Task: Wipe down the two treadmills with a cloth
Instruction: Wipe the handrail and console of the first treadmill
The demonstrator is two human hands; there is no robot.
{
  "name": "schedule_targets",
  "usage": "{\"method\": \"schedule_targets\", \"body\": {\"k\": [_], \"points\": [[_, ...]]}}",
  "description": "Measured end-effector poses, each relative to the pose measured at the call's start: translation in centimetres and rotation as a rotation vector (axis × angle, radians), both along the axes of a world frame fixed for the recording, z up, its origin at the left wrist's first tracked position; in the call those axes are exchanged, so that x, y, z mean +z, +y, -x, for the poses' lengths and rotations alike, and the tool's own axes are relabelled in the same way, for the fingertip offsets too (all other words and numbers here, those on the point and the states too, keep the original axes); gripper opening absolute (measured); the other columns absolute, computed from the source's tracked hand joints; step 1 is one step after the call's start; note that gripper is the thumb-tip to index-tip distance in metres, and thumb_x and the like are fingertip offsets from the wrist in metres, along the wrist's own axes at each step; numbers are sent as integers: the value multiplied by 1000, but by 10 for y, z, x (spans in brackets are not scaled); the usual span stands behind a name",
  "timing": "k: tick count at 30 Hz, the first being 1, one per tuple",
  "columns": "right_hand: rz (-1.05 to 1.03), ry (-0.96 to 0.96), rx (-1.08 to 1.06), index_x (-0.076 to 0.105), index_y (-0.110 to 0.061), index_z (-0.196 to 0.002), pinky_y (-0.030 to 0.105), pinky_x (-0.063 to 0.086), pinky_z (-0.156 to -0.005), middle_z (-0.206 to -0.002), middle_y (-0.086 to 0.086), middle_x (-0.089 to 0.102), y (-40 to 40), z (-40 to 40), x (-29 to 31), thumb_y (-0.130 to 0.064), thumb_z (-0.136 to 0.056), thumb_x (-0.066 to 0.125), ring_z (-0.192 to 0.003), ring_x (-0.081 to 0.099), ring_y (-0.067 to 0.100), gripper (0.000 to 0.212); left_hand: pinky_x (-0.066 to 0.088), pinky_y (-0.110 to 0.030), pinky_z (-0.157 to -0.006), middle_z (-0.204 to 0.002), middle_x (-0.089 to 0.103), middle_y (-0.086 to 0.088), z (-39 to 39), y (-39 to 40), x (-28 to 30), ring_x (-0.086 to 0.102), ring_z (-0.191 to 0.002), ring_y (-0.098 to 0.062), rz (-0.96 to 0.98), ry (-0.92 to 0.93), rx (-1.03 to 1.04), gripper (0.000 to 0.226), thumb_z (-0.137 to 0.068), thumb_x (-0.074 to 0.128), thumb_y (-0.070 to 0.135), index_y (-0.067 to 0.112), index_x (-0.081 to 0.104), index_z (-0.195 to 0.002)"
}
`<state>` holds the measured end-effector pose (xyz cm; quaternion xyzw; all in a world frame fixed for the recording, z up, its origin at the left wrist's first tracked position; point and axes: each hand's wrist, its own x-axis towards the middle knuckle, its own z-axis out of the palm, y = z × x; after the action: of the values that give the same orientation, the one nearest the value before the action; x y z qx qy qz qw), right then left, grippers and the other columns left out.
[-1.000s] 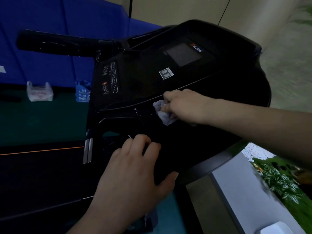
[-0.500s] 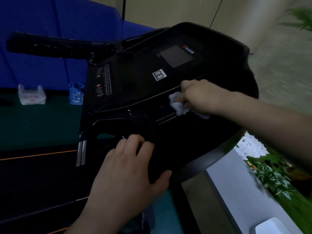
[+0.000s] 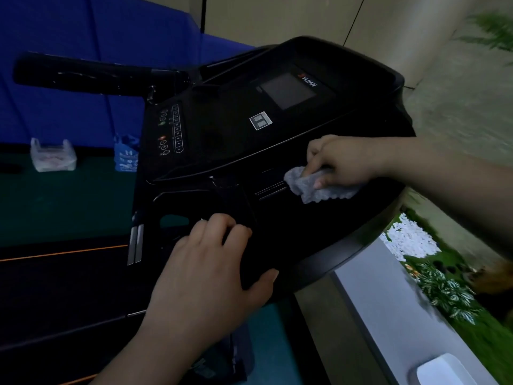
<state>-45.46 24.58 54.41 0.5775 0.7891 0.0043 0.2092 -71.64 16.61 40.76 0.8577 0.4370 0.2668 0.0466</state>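
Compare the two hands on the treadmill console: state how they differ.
The right hand grips a grey cloth; the left hand holds nothing. The right hand's fingers curl around the cloth; the left hand lies spread, thumb out. The right hand works below the screen, the left nearer the console's near edge. Both touch the console.

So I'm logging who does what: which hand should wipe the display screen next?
Probably the right hand: it already holds the cloth on the console, just below the screen. The left hand holds no cloth and rests on the console's near edge.
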Motion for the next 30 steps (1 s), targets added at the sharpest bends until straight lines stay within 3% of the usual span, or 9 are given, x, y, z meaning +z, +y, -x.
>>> {"method": "schedule_targets", "body": {"k": [4,9,15,19,23,27,30], "points": [[-47,-90,4,65,-34,-116,40,44,-95,-100,-8,42,-1,2,-3,-42,-86,62,-111,48,21,31,48,-32,-72,-107,51,6,1,1,-2,52,-92,-15,1,-15,-9,61,-77,44,71,24,60,-112],[170,-215,-6,65,-34,-111,40,51,-88,-106,0,64,-16,8,-5,-40,-82,63,-102,60,23,29,47,-31,-72,-107,52,6,0,1,-1,53,-92,-15,-3,4,4,62,-77,43,72,24,60,-112],[-181,-347,151,59,-38,-119,34,43,-83,-110,-1,48,0,13,-6,-35,-86,60,-109,49,23,33,40,-27,-70,-105,51,7,1,1,-1,53,-89,-14,-4,1,8,60,-76,45,72,25,60,-111],[-39,-430,100,56,-41,-123,28,38,-80,-116,-2,51,-10,19,-3,-35,-87,60,-113,50,22,36,40,-26,-72,-105,51,7,1,1,-1,52,-90,-13,-4,3,2,60,-76,45,72,25,60,-111],[210,-317,-57,62,-36,-119,24,44,-84,-116,-4,62,-11,19,2,-34,-87,62,-107,59,19,32,38,-25,-72,-106,51,7,1,1,0,53,-90,-13,0,9,10,60,-76,44,72,26,60,-111],[-58,-239,10,61,-40,-119,33,45,-90,-115,-1,51,2,6,2,-38,-87,62,-113,50,24,32,40,-26,-72,-105,51,8,1,1,-1,53,-91,-13,-5,-4,0,60,-76,45,72,26,60,-110],[5,-122,8,65,-30,-118,32,44,-92,-111,1,51,-4,-2,1,-39,-87,64,-109,51,21,33,43,-28,-71,-105,51,7,0,1,-1,53,-90,-14,-4,-9,0,60,-75,46,72,25,60,-110]]}}
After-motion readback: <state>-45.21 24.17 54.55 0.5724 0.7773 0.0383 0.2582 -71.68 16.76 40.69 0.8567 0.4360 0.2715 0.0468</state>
